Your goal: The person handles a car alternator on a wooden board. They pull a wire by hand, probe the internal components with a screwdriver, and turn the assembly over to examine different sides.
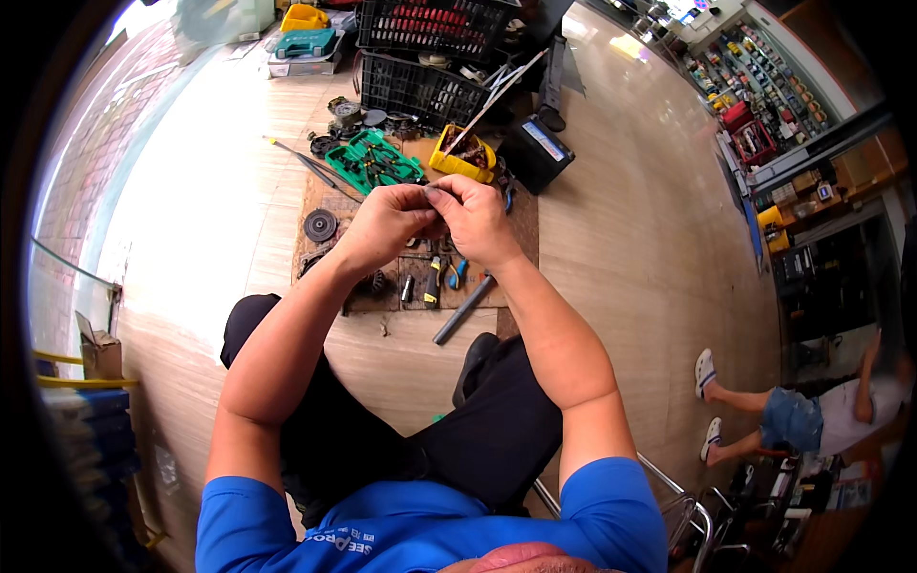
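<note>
Figure legend, read from left to right. At far left I see a small cardboard box (98, 353) on the pale wood-grain floor (621, 239). On the brown mat (320, 201) lies a ribbed dark disc (320, 225), and behind it an open green tool case (374, 162) with moulded pockets. At centre, my left hand (382, 224) and right hand (475, 222) meet above the mat, fingers curled tightly and fingertips pinched together on a small dark part (427, 194) (too small for me to tell its kind or material). Both hands are nearly closed around it, and it sits between the two thumbs, raised over the mat. Judged from this grip, the work goes best with forearms held steady and the part kept directly above the mat, so that anything dropped lands on the soft surface. Below the hands lie yellow-handled pliers (433, 282) and a smooth grey metal rod (464, 308). Further right stand a yellow plastic bin (462, 157) and a dark boxy battery (537, 151). At far right, another person's legs in white sandals (705, 371).
</note>
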Tool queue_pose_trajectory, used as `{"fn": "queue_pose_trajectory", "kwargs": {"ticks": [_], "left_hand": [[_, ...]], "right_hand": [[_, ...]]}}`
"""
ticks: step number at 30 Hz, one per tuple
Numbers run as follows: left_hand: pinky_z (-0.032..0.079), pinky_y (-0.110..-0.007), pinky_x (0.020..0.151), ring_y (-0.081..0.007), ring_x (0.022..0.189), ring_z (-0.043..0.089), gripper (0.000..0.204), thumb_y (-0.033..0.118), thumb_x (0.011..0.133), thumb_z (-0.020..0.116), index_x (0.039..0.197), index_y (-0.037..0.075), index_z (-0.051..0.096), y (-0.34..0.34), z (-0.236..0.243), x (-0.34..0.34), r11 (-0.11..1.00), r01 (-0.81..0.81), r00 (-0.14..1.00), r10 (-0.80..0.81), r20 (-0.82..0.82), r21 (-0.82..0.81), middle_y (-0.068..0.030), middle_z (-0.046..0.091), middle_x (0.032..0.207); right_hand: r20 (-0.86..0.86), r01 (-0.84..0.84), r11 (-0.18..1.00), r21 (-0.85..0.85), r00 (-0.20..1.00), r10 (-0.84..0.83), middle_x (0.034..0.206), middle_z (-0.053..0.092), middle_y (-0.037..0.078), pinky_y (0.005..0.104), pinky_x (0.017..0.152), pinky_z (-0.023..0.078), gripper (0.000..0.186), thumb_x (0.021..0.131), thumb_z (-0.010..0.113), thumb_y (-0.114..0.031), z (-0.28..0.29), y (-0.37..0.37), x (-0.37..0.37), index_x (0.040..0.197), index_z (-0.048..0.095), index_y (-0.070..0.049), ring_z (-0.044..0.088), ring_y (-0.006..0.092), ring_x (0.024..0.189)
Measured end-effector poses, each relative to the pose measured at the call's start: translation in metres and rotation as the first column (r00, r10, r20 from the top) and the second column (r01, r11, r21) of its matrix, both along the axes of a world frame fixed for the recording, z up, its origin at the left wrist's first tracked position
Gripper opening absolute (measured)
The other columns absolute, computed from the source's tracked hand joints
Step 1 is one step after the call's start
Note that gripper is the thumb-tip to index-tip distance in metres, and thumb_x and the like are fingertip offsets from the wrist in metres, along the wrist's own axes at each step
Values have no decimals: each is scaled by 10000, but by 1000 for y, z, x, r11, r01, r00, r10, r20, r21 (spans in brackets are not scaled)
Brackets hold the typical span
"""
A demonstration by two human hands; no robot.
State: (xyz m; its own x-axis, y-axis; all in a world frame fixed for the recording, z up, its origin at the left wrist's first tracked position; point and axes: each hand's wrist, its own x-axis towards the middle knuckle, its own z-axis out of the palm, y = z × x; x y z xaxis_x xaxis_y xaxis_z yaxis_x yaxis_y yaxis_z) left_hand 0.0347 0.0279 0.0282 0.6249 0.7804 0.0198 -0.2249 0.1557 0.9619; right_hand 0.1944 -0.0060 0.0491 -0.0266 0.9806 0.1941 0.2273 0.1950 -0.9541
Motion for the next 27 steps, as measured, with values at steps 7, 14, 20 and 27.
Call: {"fn": "queue_pose_trajectory", "kwargs": {"ticks": [7, 14, 20, 27], "left_hand": [[546, -289, 803, -153, 905, 656, 259, 65, 943, 568, 1182, -35, 585, -4, 4, 4, 992, -107, 990, 112, 87, -61, -93, 667, 1047], [544, -309, 840, -217, 967, 659, 340, -4, 948, 499, 1283, -48, 468, 10, 2, 0, 950, -213, 896, 282, 341, -227, -160, 627, 1146], [525, -360, 921, -271, 1079, 616, 381, -1, 953, 485, 1319, -69, 401, 12, 4, -3, 914, -279, 838, 382, 390, -295, -205, 566, 1227], [496, -402, 984, -319, 1166, 576, 361, 47, 971, 465, 1303, -83, 412, 14, 2, -6, 913, -201, 781, 369, 504, -356, -235, 547, 1266]], "right_hand": [[-271, -125, 989, -81, 957, 99, 948, 658, 18, 208, 702, 501, 225, 961, 584, -147, -12, 6, -5, 1104, 604, 26, 588, 58, 789], [-292, -205, 964, -172, 945, 149, 839, 637, 8, 225, 583, 485, 154, 964, 556, -115, -24, 8, -8, 1068, 601, -11, 574, 70, 659], [-316, -174, 945, -276, 945, 81, 736, 620, -5, 183, 488, 397, 128, 959, 542, -97, -15, 4, -21, 1048, 614, -40, 491, 33, 543], [-313, -193, 947, -256, 944, 108, 764, 613, -17, 194, 514, 400, 148, 977, 540, -140, -19, 4, -20, 1009, 632, -28, 509, 30, 584]]}}
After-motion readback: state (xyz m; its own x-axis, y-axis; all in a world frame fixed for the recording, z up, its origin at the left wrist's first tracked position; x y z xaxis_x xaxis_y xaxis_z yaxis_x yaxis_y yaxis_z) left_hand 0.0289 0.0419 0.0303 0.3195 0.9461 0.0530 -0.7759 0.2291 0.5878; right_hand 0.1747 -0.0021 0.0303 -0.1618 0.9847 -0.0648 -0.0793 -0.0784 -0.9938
